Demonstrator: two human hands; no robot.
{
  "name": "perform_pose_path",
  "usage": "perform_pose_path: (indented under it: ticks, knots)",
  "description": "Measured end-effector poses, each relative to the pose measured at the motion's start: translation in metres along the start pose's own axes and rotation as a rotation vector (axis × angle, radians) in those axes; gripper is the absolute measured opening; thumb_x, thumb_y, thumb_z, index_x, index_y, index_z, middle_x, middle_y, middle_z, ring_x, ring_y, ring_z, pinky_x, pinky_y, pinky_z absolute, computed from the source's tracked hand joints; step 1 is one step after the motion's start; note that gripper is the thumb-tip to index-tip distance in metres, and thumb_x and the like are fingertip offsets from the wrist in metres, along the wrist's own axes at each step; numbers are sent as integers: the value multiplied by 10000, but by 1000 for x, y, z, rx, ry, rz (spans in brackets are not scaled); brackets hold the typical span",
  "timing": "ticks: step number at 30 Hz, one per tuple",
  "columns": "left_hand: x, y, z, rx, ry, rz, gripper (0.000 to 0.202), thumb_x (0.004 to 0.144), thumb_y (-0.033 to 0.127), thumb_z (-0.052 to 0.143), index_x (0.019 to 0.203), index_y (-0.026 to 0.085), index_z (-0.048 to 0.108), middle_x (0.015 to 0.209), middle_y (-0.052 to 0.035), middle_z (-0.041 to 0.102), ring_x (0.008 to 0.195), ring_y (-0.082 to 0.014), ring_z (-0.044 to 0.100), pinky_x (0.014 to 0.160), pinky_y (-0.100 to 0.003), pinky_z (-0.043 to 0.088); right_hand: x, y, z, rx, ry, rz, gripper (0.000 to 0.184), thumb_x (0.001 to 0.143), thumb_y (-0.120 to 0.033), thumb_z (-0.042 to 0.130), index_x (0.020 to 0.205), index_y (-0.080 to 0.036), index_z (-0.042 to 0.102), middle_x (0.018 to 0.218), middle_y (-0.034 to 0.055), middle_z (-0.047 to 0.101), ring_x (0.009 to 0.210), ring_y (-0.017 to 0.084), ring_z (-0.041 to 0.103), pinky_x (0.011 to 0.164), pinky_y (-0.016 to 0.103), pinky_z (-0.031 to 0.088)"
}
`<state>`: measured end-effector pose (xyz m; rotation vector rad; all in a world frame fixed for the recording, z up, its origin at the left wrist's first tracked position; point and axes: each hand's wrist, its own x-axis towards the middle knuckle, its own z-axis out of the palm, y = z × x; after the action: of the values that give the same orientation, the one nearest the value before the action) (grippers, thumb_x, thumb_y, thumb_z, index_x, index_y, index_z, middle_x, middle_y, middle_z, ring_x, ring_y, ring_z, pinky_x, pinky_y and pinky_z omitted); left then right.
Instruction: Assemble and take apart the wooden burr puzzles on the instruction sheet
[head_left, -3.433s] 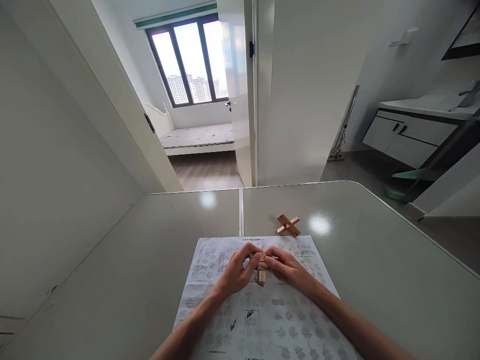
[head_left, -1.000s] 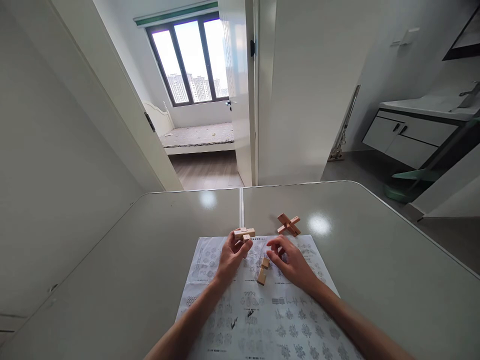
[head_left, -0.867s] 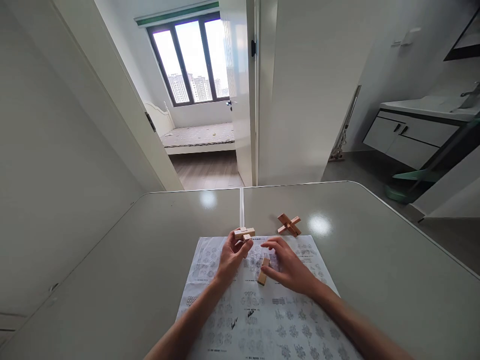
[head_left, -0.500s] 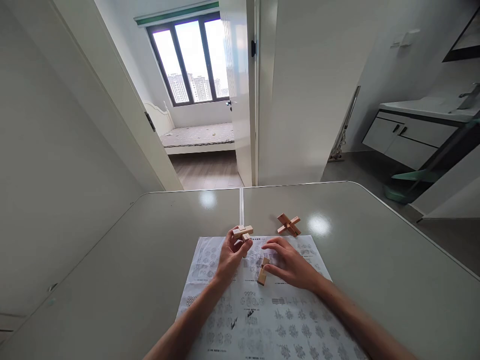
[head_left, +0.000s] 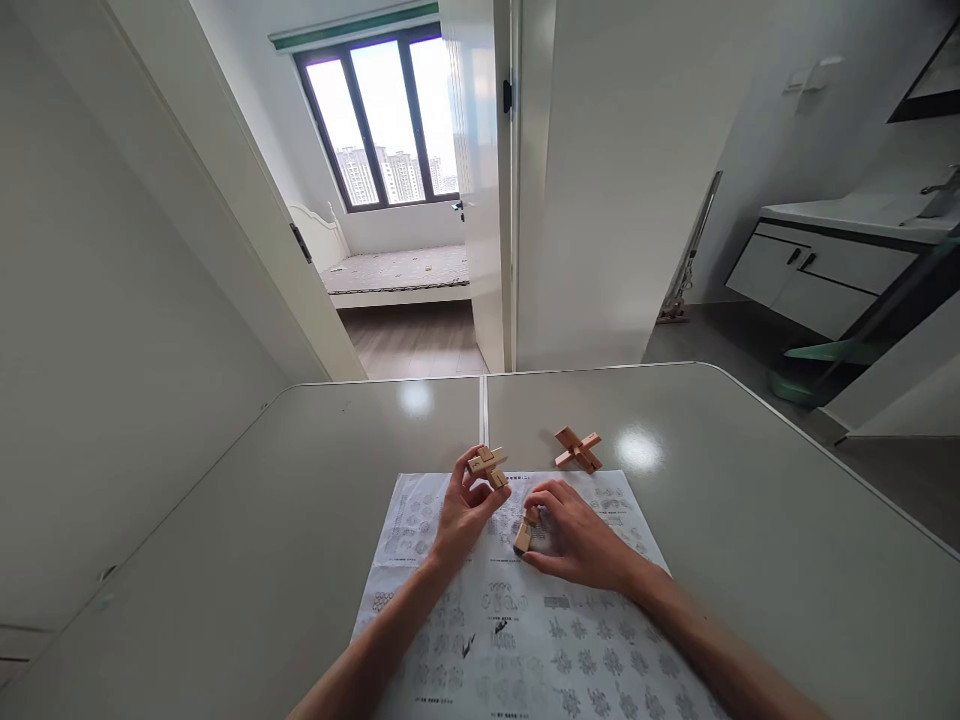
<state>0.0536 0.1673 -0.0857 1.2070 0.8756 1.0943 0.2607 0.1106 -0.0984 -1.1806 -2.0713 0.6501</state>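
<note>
Several interlocked wooden burr puzzle pieces (head_left: 487, 464) are held between the fingers and thumb of my left hand (head_left: 463, 515), above the top edge of the printed sheet. My right hand (head_left: 577, 535) has its fingers and thumb closed around the two ends of a notched wooden puzzle piece (head_left: 524, 535), just over the paper. Part of that piece is hidden under the fingertips. Beyond my right hand, a cross-shaped wooden puzzle (head_left: 577, 450) rests on the table at the sheet's top edge.
The large paper sheet (head_left: 517, 640), printed with rows of small puzzle diagrams, lies on a glossy grey table (head_left: 300, 540). A seam strip (head_left: 483, 410) runs down the table's middle. Past the far edge stand an open door (head_left: 476, 180) and a wall (head_left: 600, 200).
My right fingers have closed in on the loose notched piece, which has shifted slightly upward. My left hand has tilted the interlocked pieces a little.
</note>
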Motion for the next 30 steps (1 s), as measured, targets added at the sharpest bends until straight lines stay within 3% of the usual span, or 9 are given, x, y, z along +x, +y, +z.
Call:
perform_pose_path:
  ticks: [7, 11, 15, 19, 21, 23, 26, 30]
  knots:
    - [-1, 2, -1, 8, -15, -5, 626, 794, 359, 849, 1332, 262, 542, 1154, -64, 715, 864, -138, 665, 794, -259, 537, 2, -2, 0, 130, 87, 38, 463, 822, -288, 749, 1238, -275, 547, 1263, 115, 595, 1113, 311, 601, 946, 471, 537]
    - [-2, 5, 0, 23, -51, -12, 611, 797, 365, 845, 1323, 244, 558, 1189, -83, 713, 940, -166, 668, 844, -281, 544, 3, 3, -1, 473, 162, 191, 479, 864, -358, 743, 1275, -283, 510, 1194, 84, 649, 1101, 275, 649, 1005, 470, 530]
    - [-3, 5, 1, 36, -73, -2, 658, 780, 358, 858, 1348, 248, 546, 1203, -86, 705, 886, -155, 659, 822, -285, 546, 3, 10, -1, 845, 173, 324, 541, 874, -427, 757, 1320, -263, 498, 1126, 81, 710, 1091, 259, 675, 997, 452, 535]
    - [-5, 4, 1, 85, -102, 12, 683, 770, 337, 866, 1365, 274, 534, 1230, -81, 679, 821, -134, 647, 772, -276, 544, 5, 16, -2, 1022, 164, 379, 566, 841, -428, 792, 1332, -258, 567, 1166, 86, 724, 1119, 266, 674, 994, 436, 528]
    - [-6, 4, 2, 128, -117, 22, 697, 761, 329, 872, 1368, 280, 532, 1162, -62, 685, 753, -115, 620, 726, -265, 535, 5, 18, -2, 1055, 140, 393, 587, 837, -427, 787, 1362, -264, 582, 1176, 86, 730, 1118, 277, 678, 982, 445, 530]
    - [-8, 4, 3, 172, -138, 28, 724, 747, 322, 880, 1377, 272, 527, 975, -15, 682, 685, -101, 575, 681, -248, 518, 5, 19, -3, 1066, 101, 403, 586, 845, -433, 767, 1379, -263, 597, 1192, 92, 734, 1126, 290, 679, 996, 465, 524]
    - [-9, 2, 3, 232, -179, 29, 757, 749, 322, 877, 1405, 253, 505, 748, 48, 589, 642, -103, 530, 641, -230, 486, 4, 18, -3, 1097, 73, 402, 543, 855, -460, 753, 1346, -256, 639, 1296, 107, 707, 1195, 310, 660, 1063, 493, 489]
    - [-10, -1, 2, 295, -216, 51, 766, 776, 341, 856, 1436, 252, 477, 724, 60, 541, 640, -100, 506, 630, -220, 462, 6, 13, -5, 1218, 23, 330, 525, 860, -478, 763, 1315, -234, 668, 1427, 125, 638, 1292, 332, 612, 1141, 516, 427]
